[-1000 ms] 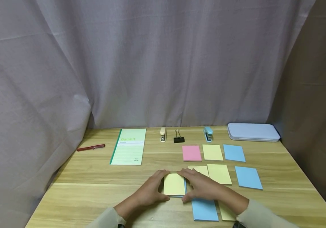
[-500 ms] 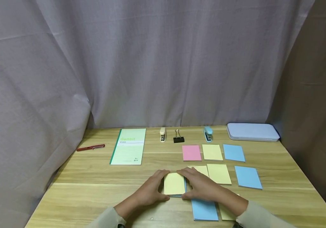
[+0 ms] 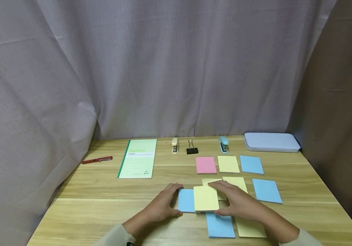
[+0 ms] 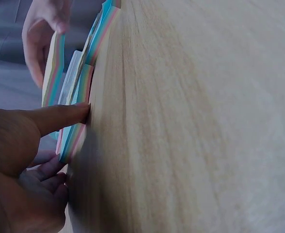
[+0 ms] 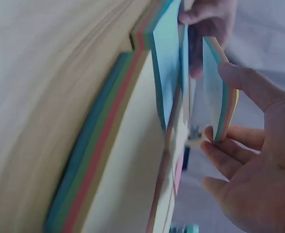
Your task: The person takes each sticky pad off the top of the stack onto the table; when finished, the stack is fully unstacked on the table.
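Held in my right hand (image 3: 240,201) is a yellow-topped sticky note pad (image 3: 206,199), pinched between thumb and fingers at its right side. In the right wrist view this pad (image 5: 213,90) is lifted, its edge striped in several colours. My left hand (image 3: 163,205) holds a blue-topped sticky note pad (image 3: 185,201) on the table, thumb at the near edge and fingers at the far edge. The raised yellow pad overlaps the right part of that blue pad in the head view. Just below the right hand lies another blue pad (image 3: 220,226), with a yellow pad (image 3: 251,228) beside it.
Further back lie a pink pad (image 3: 206,165), a yellow pad (image 3: 228,164) and two blue pads, one at the right (image 3: 267,190). Behind stand a cream stapler (image 3: 174,145), binder clip (image 3: 192,149), blue stapler (image 3: 223,144) and pale case (image 3: 272,141). A notebook (image 3: 137,160) and red pen (image 3: 97,160) lie left.
My right hand has lifted the yellow pad and moved it rightward, uncovering the blue pad beneath. The left hand has stayed in place.
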Available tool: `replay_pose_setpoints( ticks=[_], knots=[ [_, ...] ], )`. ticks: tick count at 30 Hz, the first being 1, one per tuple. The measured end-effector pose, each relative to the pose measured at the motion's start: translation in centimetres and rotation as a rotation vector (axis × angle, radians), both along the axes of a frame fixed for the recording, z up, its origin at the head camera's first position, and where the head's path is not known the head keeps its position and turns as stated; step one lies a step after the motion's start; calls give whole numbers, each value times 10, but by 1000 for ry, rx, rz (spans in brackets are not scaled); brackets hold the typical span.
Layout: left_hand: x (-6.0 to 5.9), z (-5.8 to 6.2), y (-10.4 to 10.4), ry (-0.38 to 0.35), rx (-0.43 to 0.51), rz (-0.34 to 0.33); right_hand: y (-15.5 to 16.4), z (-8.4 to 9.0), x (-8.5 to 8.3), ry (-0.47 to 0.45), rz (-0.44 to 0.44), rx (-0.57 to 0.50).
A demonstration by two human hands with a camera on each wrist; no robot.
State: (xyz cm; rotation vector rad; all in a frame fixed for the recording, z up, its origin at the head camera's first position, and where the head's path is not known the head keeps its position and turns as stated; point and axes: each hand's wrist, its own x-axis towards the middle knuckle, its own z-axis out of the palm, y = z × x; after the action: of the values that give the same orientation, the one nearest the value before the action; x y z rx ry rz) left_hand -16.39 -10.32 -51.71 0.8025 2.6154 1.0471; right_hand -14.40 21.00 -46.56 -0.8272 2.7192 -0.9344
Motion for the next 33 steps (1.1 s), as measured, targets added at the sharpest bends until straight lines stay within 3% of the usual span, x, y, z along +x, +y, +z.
replay_pose_setpoints(
  ticks=[4,10,16,22,25,29,33],
  knots=[
    [0,-1,0,1,3,-1,26,4,11,25,-26,6],
    [0,-1,-1,-14,-7,5,69,1,36,59,-161,66],
    [0,-1,0,-21,-15,13,119,-18,58,156,-259,93],
    [0,-1,-1,-28,-14,16,169,-37,70,99,-305,155],
    [-1,-1,-1,-31,-12,19,185,-45,71,102,-286,147],
    [0,0,-1,-31,-10,18,197,-56,70,157,-182,47],
    [1,0,-1,-34,-14,19,203,-63,69,165,-114,20]
  ],
)
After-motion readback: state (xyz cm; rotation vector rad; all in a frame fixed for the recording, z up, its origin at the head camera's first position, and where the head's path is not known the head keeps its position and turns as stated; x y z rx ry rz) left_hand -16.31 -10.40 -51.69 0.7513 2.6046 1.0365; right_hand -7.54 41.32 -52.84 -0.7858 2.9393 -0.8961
